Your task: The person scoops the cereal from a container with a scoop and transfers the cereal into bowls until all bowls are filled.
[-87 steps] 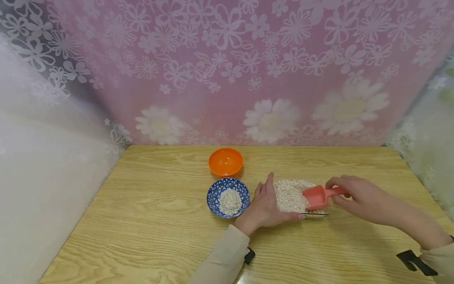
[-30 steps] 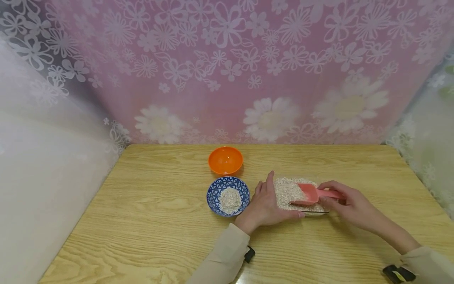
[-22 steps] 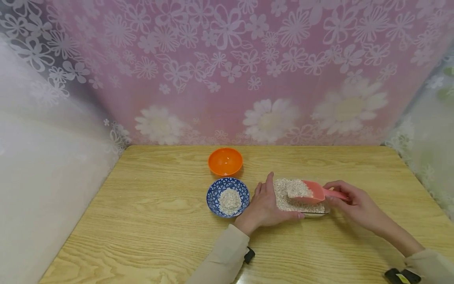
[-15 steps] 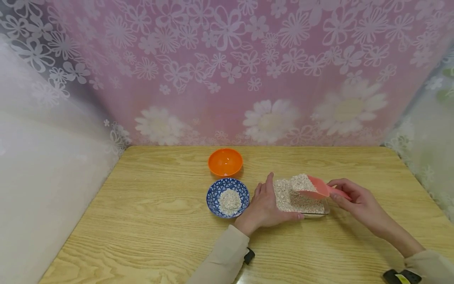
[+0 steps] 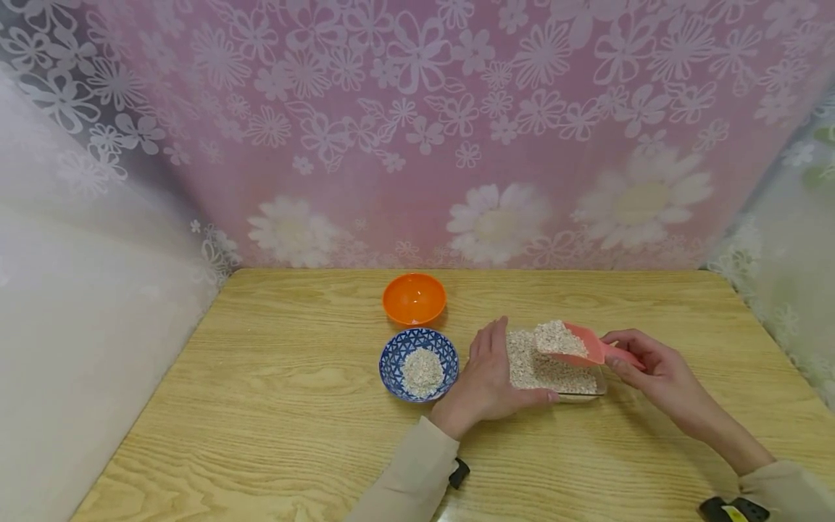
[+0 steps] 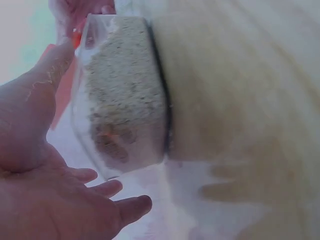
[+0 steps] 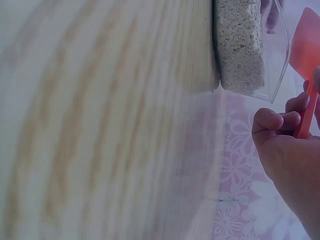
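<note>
My right hand (image 5: 662,373) grips the handle of a pink-red scoop (image 5: 595,346). The scoop carries a heap of oat flakes (image 5: 557,338) and hangs over a clear rectangular container (image 5: 590,397) of oats. In the right wrist view, curled fingers wrap the scoop's handle (image 7: 306,117). At the container's left end stands my left hand (image 5: 483,377), fingers extended and thumb lying along the near side. The left wrist view shows its fingers (image 6: 131,207) straight, beside the container's wall (image 6: 135,167). Left of this hand, a blue-and-white patterned bowl (image 5: 394,362) holds a mound of oats (image 5: 422,372).
An orange bowl (image 5: 414,301), with no contents visible, stands just behind the patterned bowl. All rest on a wood-grain table (image 5: 280,391). A flowered pink curtain (image 5: 365,181) hangs behind the table's back edge, with pale walls to either side.
The scoop went from digging in the oats to being raised above them with a full heap. Over the last half second it has stayed nearly still; the left hand's fingers have drawn closer together.
</note>
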Motion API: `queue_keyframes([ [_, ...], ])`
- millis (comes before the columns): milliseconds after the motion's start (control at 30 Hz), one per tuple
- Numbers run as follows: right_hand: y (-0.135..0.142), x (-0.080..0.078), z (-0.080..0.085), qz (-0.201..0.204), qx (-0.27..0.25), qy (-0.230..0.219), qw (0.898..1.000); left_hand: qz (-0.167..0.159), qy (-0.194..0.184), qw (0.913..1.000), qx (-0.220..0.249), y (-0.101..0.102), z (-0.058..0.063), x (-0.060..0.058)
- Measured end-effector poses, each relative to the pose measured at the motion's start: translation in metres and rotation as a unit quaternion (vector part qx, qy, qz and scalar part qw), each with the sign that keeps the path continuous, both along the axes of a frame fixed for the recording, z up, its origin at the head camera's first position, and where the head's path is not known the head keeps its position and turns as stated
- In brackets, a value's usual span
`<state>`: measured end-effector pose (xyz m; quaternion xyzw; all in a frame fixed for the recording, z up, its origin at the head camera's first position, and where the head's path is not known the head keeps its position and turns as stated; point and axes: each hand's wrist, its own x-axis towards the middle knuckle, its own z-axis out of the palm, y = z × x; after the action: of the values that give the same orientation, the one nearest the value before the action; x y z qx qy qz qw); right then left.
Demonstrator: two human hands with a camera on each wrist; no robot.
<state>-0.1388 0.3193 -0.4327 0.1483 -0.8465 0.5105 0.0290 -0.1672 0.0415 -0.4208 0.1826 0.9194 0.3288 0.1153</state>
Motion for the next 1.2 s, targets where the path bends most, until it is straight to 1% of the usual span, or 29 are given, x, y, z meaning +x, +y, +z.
queue_keyframes([
  [133, -0.002, -0.001, -0.001, -0.003, -0.004, 0.012, 1.000, -0.013, 0.030, 0.9994, 0.010, -0.004, 0.009, 0.002],
  [233, -0.004, -0.003, 0.000, 0.000, -0.010, 0.026, 1.000, -0.019, 0.042, 0.9986, 0.026, -0.011, 0.016, 0.002],
  [333, -0.007, -0.005, 0.001, 0.003, -0.015, 0.034, 0.999, -0.022, 0.041, 0.9980, 0.044, -0.022, 0.021, 0.001],
  [433, -0.009, -0.006, 0.003, 0.004, -0.023, 0.033, 0.999, -0.026, 0.029, 0.9968, 0.070, -0.034, 0.024, -0.001],
  [600, -0.014, -0.008, 0.006, 0.023, -0.043, 0.033, 0.998, -0.025, 0.015, 0.9935, 0.110, -0.055, 0.024, -0.004],
  [667, -0.016, -0.008, 0.008, 0.027, -0.044, 0.036, 0.998, -0.021, 0.017, 0.9927, 0.118, -0.064, 0.024, -0.005],
  [900, -0.028, -0.008, 0.016, 0.013, -0.015, 0.051, 0.999, -0.010, 0.052, 0.9917, 0.118, -0.096, 0.021, -0.010],
  [967, -0.031, -0.008, 0.019, 0.015, -0.014, 0.052, 0.998, -0.003, 0.051, 0.9916, 0.119, -0.105, 0.019, -0.010],
  [1067, -0.037, -0.009, 0.022, 0.020, -0.017, 0.053, 0.998, 0.008, 0.039, 0.9916, 0.123, -0.116, 0.017, -0.010],
  [1200, -0.044, -0.011, 0.026, 0.031, -0.023, 0.052, 0.998, 0.023, 0.038, 0.9927, 0.113, -0.128, 0.016, -0.011],
])
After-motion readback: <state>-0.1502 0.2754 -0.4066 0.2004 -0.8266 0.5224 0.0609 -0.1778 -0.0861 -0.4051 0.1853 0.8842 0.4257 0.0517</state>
